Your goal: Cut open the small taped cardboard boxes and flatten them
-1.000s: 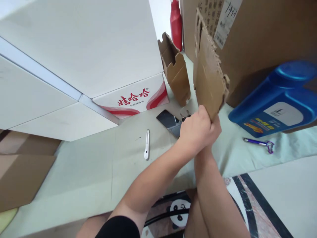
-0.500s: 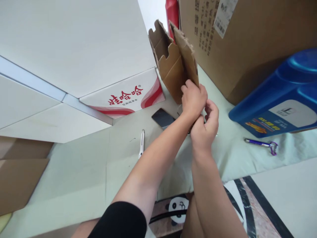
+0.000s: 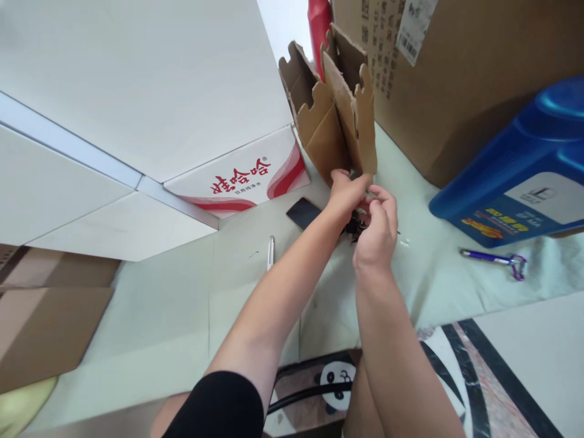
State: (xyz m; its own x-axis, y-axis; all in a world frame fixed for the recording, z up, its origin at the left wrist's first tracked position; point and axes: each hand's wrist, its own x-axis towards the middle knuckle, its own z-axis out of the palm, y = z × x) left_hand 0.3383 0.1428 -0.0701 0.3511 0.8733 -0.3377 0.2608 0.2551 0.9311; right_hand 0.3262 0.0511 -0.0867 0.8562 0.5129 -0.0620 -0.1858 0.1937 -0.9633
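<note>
Two open, narrow brown cardboard boxes stand side by side, a left box (image 3: 322,125) and a right box (image 3: 362,121), with notched upper edges. My left hand (image 3: 347,196) is at their lower front, its fingers bent and partly hidden; what they grip cannot be made out. Close against it, my right hand (image 3: 378,228) has curled fingers meeting near the left fingertips, with a small greenish sliver between. Beneath both hands lies a dark bunch of small items (image 3: 353,227), perhaps keys. A dark phone (image 3: 303,213) rests left of my left hand.
A white-and-silver slim tool (image 3: 271,250) lies on the pale cloth (image 3: 246,304). On the right are a blue jug (image 3: 511,182), a purple pen-like item with a clip (image 3: 490,257) and a large carton (image 3: 456,79). A white box with red lettering (image 3: 241,185) stands left; a red bottle (image 3: 319,27) is behind.
My left hand has come down off the right box's edge, and that box now stands more open beside the other. My right hand has shifted slightly; the dark bunch shows more.
</note>
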